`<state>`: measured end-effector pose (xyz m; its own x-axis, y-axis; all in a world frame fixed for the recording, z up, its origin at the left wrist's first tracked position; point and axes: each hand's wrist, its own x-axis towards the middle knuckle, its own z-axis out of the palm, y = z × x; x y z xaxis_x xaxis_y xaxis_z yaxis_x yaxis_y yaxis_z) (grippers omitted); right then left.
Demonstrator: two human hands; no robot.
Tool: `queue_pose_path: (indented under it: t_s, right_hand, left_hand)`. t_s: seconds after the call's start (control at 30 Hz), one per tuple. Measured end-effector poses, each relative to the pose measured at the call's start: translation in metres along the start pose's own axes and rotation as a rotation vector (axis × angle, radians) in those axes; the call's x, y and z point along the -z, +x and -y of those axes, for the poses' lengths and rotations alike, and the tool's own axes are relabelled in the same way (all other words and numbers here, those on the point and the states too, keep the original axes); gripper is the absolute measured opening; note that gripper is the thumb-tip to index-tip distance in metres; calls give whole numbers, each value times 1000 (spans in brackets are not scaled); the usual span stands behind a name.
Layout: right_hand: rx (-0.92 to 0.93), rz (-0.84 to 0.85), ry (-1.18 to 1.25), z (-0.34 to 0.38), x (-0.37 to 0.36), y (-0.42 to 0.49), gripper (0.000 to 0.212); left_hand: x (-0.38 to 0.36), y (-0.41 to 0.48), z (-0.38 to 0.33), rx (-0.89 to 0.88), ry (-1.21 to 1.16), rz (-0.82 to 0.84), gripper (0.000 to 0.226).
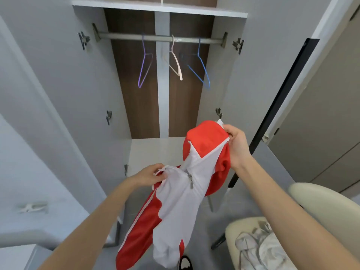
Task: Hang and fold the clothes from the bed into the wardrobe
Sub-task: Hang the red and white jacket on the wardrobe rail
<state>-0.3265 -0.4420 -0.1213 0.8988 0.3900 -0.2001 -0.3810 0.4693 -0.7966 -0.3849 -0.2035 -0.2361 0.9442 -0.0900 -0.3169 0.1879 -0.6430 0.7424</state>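
Both hands, left hand (151, 175) and right hand (236, 142), grasp a red-and-white zip-up jacket (179, 199), apparently inside out, before the open grey wardrobe (224, 78).

Two bare forearms reach in from the lower edge of the view, with no sleeve showing on either as far as they can be seen; the left hand (151, 175) and the right hand (236, 146) are bare too, with no glove, ring, watch or bracelet visible. Near the bottom edge sits a black shoe (185, 263) with pale markings.

Three hangers (172, 61) (purple, white, blue), one red-and-white jacket (181, 191), one cream chair (321, 201).
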Motion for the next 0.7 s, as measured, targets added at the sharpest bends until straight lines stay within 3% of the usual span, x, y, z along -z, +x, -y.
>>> queue_pose_path:
  t_s: [0.07,0.17,0.33,0.43,0.53,0.6,0.7]
  right_hand:
    - [-24,-8,-22,0,4,28,35]
    - [-86,-111,-163,-2,14,73,18]
    - [-116,-235,-609,-10,35,146,34]
    - [-153,-243,-941,-4,43,189,23]
    - [-35,-166,-1242,9,34,230,19]
    - [97,-111,-1202,15,20,250,5]
    - [48,219,-1157,6,-8,270,58]
  left_hand:
    - [8,10,3,-13,-4,-151,17]
    - [32,31,6,-48,30,-392,12]
    - [79,64,2,-200,94,-638,18]
    - [102,84,-12,-252,151,-713,22]
    - [122,107,-30,-286,177,-768,28]
    - [132,123,-46,-315,174,-790,26]
    - [138,147,-62,-395,252,-771,29]
